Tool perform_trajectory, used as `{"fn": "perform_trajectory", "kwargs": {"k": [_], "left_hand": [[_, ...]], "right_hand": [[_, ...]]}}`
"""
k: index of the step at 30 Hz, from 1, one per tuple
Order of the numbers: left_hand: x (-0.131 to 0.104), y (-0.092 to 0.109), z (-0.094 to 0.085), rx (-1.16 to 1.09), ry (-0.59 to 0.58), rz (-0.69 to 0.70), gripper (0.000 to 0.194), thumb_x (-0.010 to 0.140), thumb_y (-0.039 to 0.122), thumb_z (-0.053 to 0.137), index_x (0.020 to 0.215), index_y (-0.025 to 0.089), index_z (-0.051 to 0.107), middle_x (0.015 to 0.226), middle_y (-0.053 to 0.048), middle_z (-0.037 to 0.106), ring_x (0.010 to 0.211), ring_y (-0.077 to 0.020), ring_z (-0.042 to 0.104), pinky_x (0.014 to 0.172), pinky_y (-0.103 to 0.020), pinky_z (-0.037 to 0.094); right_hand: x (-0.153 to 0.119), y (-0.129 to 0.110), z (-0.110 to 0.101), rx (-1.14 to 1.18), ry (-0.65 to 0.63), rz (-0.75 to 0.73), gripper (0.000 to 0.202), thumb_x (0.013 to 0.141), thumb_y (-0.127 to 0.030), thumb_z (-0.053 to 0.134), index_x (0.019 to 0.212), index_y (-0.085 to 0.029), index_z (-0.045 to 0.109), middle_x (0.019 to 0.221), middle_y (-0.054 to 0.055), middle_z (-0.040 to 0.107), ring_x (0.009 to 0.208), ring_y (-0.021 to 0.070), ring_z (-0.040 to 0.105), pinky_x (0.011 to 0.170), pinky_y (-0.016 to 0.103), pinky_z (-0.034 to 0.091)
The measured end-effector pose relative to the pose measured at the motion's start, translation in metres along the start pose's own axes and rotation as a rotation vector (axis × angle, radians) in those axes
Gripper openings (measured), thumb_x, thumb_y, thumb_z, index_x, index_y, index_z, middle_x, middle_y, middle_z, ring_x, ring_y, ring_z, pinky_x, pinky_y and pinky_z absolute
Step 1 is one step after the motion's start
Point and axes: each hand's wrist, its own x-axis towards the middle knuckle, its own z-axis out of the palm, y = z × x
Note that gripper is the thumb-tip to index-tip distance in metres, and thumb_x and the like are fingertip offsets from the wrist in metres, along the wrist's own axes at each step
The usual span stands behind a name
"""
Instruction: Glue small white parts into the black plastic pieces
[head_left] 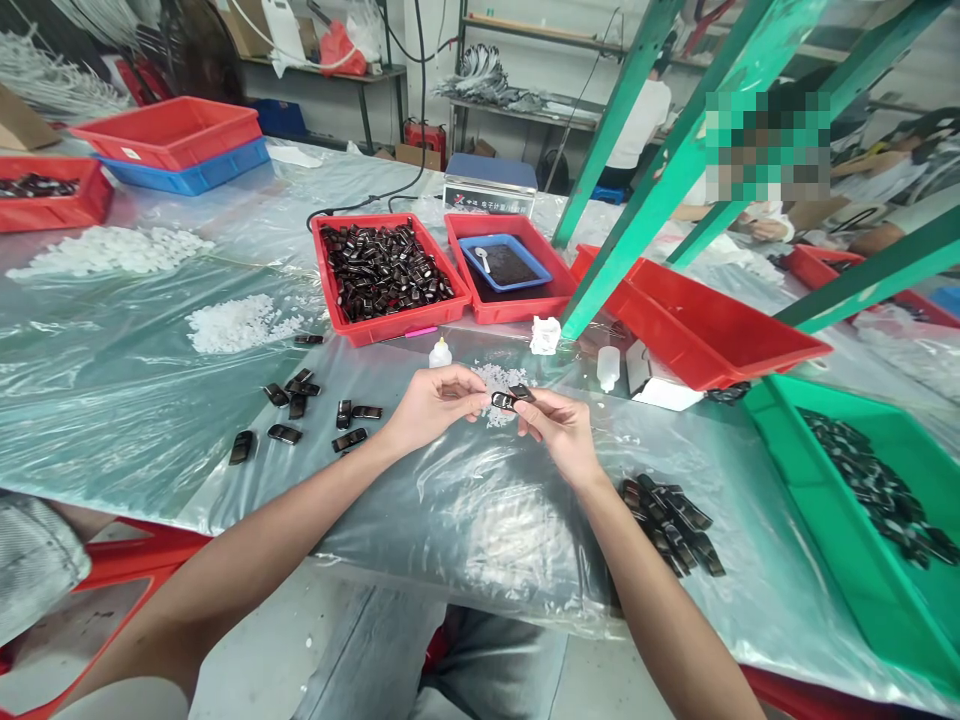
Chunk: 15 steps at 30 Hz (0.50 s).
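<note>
In front of me my right hand point(559, 425) is closed on a small glossy black plastic part point(502, 401) with a pale inner outline. A second black piece point(521, 391) shows at the same fingers. My left hand point(439, 405) is pinched at the left end of the held part; whatever lies between its fingertips is too small to make out. Beneath both hands is a scatter of small clear-white pieces point(499, 380). Several loose black parts point(285, 433) lie left of my left arm, and a pile of black parts point(671, 525) is beside my right forearm.
A red tray point(349, 325) full of black parts stands ahead, beside another red tray point(510, 310) holding a blue tray point(469, 250). A small bottle point(441, 352) is by my left hand. Green posts point(622, 180) and a green bin point(817, 540) stand right.
</note>
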Motion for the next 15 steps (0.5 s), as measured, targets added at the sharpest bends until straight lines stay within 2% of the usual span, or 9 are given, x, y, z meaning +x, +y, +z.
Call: {"fn": "perform_trajectory", "kwargs": {"k": [5, 8, 15], "left_hand": [[0.0001, 0.0050, -0.0007, -0.016, -0.078, -0.018, 0.031, 0.077, 0.042, 0.079, 0.085, 0.013, 0.071, 0.071, -0.003, 0.068, 0.061, -0.0128, 0.064, 0.063, -0.028, 0.056], [-0.0003, 0.0078, -0.0006, -0.014, -0.101, -0.019, 0.031, 0.081, 0.043, 0.076, 0.086, 0.014, 0.070, 0.070, -0.002, 0.065, 0.060, -0.0119, 0.060, 0.057, -0.025, 0.053], [-0.0010, 0.0032, -0.0046, 0.009, -0.174, -0.047, 0.029, 0.086, 0.043, 0.071, 0.091, 0.015, 0.068, 0.073, -0.002, 0.063, 0.061, -0.0108, 0.056, 0.050, -0.021, 0.043]], "right_hand": [[0.0003, -0.0013, -0.0005, 0.019, -0.011, -0.007, 0.023, 0.077, -0.041, 0.076, 0.085, -0.020, 0.078, 0.071, 0.004, 0.071, 0.051, 0.0131, 0.049, 0.045, 0.028, 0.033], [0.0008, -0.0008, -0.0011, 0.035, -0.024, 0.000, 0.023, 0.077, -0.042, 0.076, 0.084, -0.020, 0.078, 0.075, 0.005, 0.073, 0.051, 0.0133, 0.049, 0.044, 0.028, 0.031], [0.0013, 0.0013, -0.0025, 0.024, -0.047, -0.007, 0.028, 0.076, -0.046, 0.077, 0.088, -0.020, 0.078, 0.068, 0.003, 0.069, 0.050, 0.0131, 0.049, 0.044, 0.027, 0.031]]}}
